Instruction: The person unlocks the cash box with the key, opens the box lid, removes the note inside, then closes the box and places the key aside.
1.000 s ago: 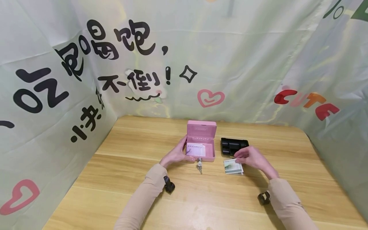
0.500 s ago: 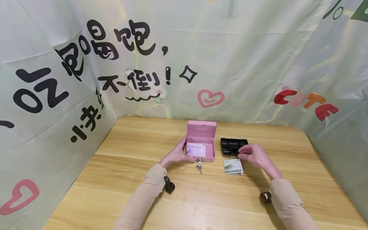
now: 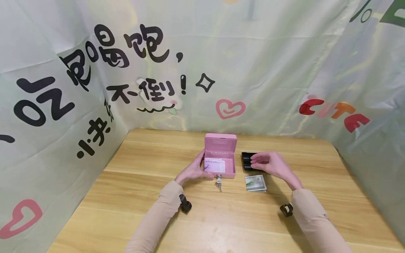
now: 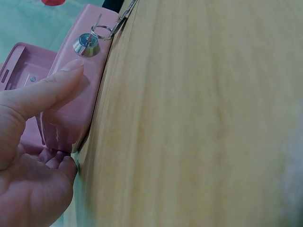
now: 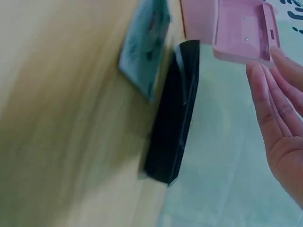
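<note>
A pink cash box (image 3: 220,143) stands on the table with its lid raised. Inside lies a pale purple banknote (image 3: 215,166). My left hand (image 3: 193,170) grips the box's left front corner, thumb on the front face beside the lock (image 4: 86,45), fingers around the side. A key ring (image 3: 218,183) hangs from the key in that lock. My right hand (image 3: 273,165), fingers gently bent and nothing between them, hovers over the black compartment tray (image 3: 246,162) and hides most of it. In front of the tray lies a folded greenish banknote (image 3: 255,183).
The wooden table (image 3: 221,221) carries all these things. Behind it and along both sides hangs a pale printed cloth (image 3: 269,70). A small black wrist camera (image 3: 185,204) sits below my left cuff, and another camera (image 3: 286,209) below my right.
My right hand has let go of the folded greenish banknote, leaving it on the table, then risen and moved left over the black tray. The left hand keeps its hold on the box.
</note>
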The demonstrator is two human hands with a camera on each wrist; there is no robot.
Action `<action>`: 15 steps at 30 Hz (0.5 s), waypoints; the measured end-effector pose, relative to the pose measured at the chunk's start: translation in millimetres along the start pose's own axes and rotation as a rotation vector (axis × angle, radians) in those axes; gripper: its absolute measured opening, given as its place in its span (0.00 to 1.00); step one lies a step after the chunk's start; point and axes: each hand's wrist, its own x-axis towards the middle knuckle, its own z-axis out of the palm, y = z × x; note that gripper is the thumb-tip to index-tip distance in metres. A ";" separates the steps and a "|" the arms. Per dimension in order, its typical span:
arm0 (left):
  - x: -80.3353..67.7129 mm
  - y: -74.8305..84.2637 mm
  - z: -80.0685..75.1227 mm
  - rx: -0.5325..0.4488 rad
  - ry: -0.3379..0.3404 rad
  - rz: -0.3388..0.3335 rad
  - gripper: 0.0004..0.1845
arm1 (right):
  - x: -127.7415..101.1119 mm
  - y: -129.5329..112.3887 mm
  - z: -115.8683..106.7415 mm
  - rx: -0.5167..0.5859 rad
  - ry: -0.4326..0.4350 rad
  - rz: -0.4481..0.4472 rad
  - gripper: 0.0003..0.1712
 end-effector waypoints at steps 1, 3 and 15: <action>-0.3 0.4 0.0 -0.003 0.000 -0.004 0.66 | 1.8 -2.8 0.3 0.006 -0.006 -0.007 0.17; -0.6 1.1 0.0 -0.008 -0.001 -0.009 0.66 | 5.5 -8.9 1.2 0.021 -0.022 -0.025 0.18; -0.3 0.2 0.2 0.004 0.006 -0.003 0.66 | 32.0 -43.1 15.6 0.050 -0.117 -0.099 0.17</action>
